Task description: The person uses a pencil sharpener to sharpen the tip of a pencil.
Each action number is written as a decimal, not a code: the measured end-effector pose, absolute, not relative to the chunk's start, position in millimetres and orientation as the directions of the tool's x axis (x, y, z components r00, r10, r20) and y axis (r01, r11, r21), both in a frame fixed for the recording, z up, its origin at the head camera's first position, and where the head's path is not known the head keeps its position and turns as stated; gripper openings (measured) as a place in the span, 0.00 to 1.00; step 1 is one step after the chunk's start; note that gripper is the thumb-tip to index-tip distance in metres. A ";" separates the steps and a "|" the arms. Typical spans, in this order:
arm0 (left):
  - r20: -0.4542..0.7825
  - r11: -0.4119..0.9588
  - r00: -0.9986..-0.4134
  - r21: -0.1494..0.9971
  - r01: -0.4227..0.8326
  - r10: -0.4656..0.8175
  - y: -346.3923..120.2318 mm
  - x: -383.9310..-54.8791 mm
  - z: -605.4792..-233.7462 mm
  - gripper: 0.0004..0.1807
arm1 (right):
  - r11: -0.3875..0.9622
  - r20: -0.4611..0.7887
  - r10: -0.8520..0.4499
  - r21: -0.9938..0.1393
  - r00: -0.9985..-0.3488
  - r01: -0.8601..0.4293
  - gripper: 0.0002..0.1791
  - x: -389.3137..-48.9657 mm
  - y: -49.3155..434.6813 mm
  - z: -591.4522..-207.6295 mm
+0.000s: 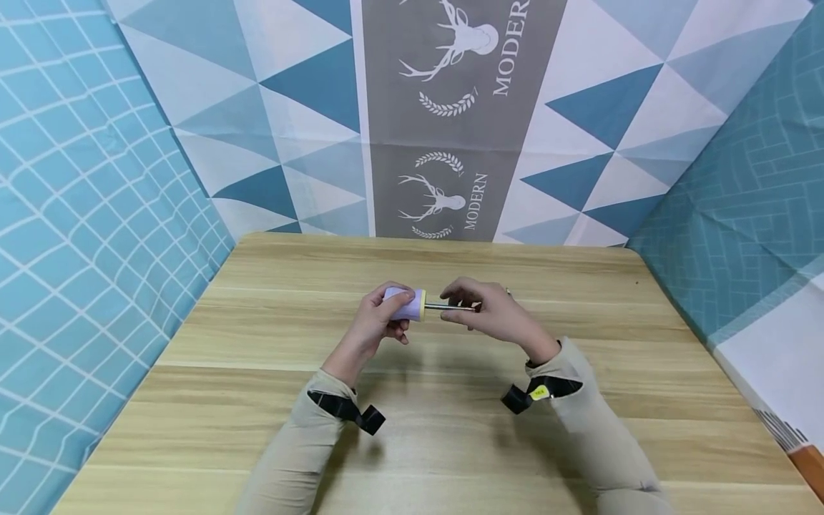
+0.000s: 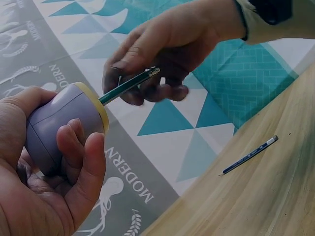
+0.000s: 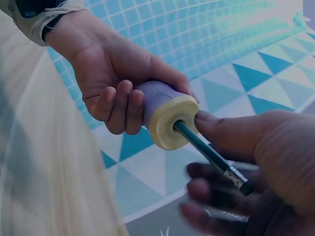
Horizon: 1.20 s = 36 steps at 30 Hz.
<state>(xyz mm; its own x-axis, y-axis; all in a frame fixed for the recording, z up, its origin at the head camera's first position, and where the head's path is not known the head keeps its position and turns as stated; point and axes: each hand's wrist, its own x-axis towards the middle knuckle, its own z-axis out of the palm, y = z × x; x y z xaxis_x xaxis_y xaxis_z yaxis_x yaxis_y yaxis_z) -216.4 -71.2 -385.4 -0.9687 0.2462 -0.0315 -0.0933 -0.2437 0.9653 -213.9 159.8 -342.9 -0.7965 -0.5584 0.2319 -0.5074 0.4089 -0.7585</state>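
Note:
My left hand [image 1: 372,318] grips a lilac pencil sharpener [image 1: 405,306] with a yellow rim, held above the table. A dark green pencil [image 3: 204,149] is stuck into the hole in the sharpener's yellow face [image 3: 165,130]; its metal ferrule and dark eraser end point out to the right. Around the pencil's outer end hovers my right hand [image 1: 496,312], fingers spread and loosely bent. In the right wrist view its thumb is close to the sharpener's rim, and its blurred fingers stand apart from the pencil. The pencil's tip is hidden inside the sharpener.
A second, dark blue pencil [image 2: 248,156] lies on the wooden table [image 1: 257,429]; in the head view my right hand mostly covers it. Patterned cloths hang behind the table [image 1: 309,107] and on both sides.

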 end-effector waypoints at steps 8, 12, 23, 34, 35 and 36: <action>-0.026 -0.241 -0.969 0.967 -0.087 0.245 -71.6 -217.0 -385.1 0.06 | 0.331 0.527 -0.449 -0.652 -0.721 -0.682 0.08 -210.8 160.4 -363.3; -0.034 -0.229 -0.968 0.969 -0.093 0.247 -73.1 -216.0 -385.9 0.07 | 0.326 0.598 -0.457 -0.576 -0.659 -0.749 0.07 -212.1 159.2 -368.0; -0.035 -0.235 -0.969 0.967 -0.094 0.243 -73.2 -217.1 -385.9 0.05 | 0.403 0.510 -0.480 -0.594 -0.714 -0.696 0.05 -210.0 156.8 -367.7; -0.033 -0.222 -0.965 0.971 -0.093 0.259 -71.0 -215.8 -384.6 0.08 | 0.387 0.317 -0.450 -0.774 -0.835 -0.502 0.11 -209.5 159.6 -367.4; -0.033 -0.224 -0.966 0.970 -0.093 0.257 -70.9 -215.9 -384.8 0.08 | 0.378 0.322 -0.438 -0.782 -0.840 -0.496 0.10 -209.5 160.2 -367.4; -0.033 -0.227 -0.967 0.969 -0.093 0.254 -70.9 -216.1 -385.0 0.09 | 0.371 0.331 -0.425 -0.785 -0.842 -0.496 0.10 -209.7 160.9 -367.4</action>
